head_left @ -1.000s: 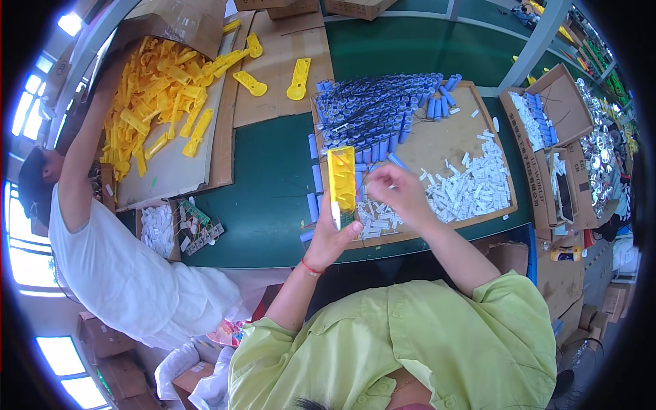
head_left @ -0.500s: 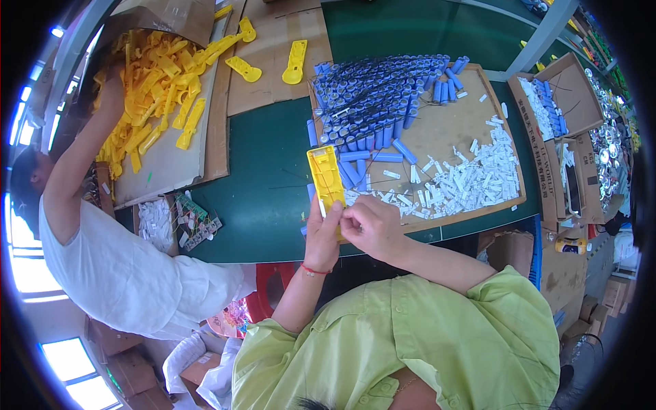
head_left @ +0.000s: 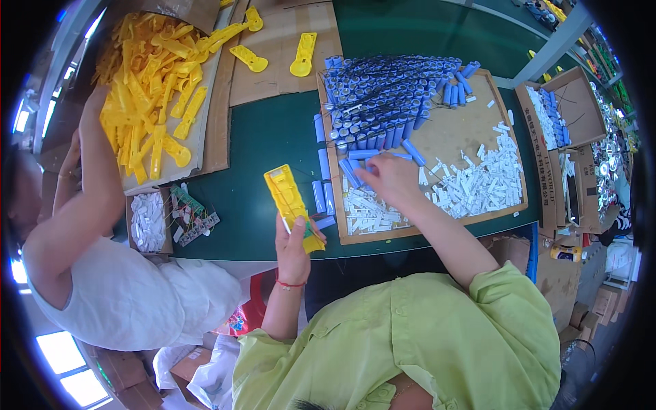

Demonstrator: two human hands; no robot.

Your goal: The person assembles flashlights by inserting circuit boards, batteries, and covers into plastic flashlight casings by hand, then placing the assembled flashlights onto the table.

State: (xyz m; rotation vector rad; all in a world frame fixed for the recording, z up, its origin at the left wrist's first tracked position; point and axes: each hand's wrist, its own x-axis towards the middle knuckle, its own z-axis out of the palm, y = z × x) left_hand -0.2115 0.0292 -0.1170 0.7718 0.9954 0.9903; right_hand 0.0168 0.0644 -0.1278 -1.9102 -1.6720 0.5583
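Near the tabletop's (head_left: 260,147) front edge, just left of the tray's (head_left: 454,126) near-left corner, left hand (head_left: 292,254) is holding a yellow casing (head_left: 282,186), hollow ribbed side facing up, far end leaning left. Thumb is pressing on its near part, fingers wrapping under; a small green patch is showing by the thumb, can't tell what it is.

Right hand (head_left: 395,179) is hanging over the tray's near-left part, at the border between the blue cells (head_left: 383,140) and the white pieces (head_left: 478,179). Fingers are curling, thumb and index coming close together; can't tell if they're pinching anything.

Handling, my read: left should be keeping the casing level and gripping by the side walls, thumb clear of the cavity. Right is best working on one cell at a time, by its body; black wires (head_left: 355,99) are lying tangled across the bunch, so tugging could be dragging neighbours. Loose cells at the bunch's near side are looking like the easier pick.

Room: tray's raised rim is framing the parts, so lifting over it is safer than sliding. Loose cells (head_left: 324,164) are lining the tray's left rim outside, crowding the left hand's side. Open green is running left of those, up to the cardboard sheet (head_left: 280,82). Casing's near end is sitting close to the front edge, so a drop could be going over. Co-worker's arm (head_left: 102,147) is working at the casing pile (head_left: 147,96), far left, well apart.
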